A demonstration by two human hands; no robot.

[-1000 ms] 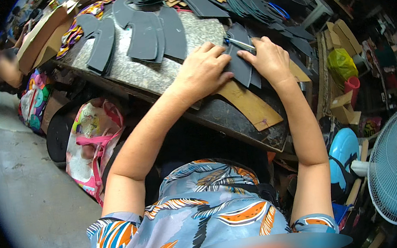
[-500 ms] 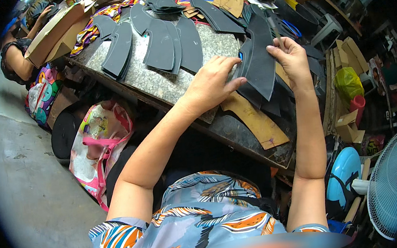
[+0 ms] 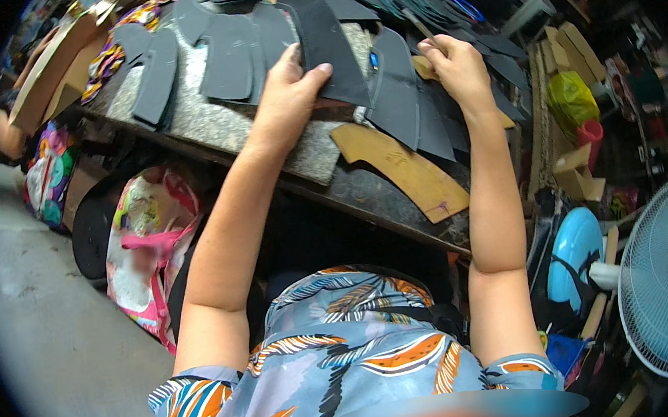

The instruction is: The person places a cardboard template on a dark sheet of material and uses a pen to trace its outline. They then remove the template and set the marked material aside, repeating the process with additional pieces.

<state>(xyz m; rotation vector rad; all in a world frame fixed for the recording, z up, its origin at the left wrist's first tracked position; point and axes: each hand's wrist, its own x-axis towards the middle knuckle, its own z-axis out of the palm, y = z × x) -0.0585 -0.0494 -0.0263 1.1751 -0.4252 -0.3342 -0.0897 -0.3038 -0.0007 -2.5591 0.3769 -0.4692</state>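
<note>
One dark curved piece (image 3: 326, 44) hangs over the stone slab (image 3: 218, 131) near the tabletop's (image 3: 365, 201) near edge, its side caught in the left hand (image 3: 284, 93), thumb laid on top and the fingers partly hidden. Closer to the right edge, the right hand (image 3: 459, 76) pinches a slim tool (image 3: 418, 26) between closed thumb and fingers, above overlapping dark sheets (image 3: 395, 94). Beside those sheets, a tan curved template (image 3: 404, 171) reaches toward the near right corner.
</note>
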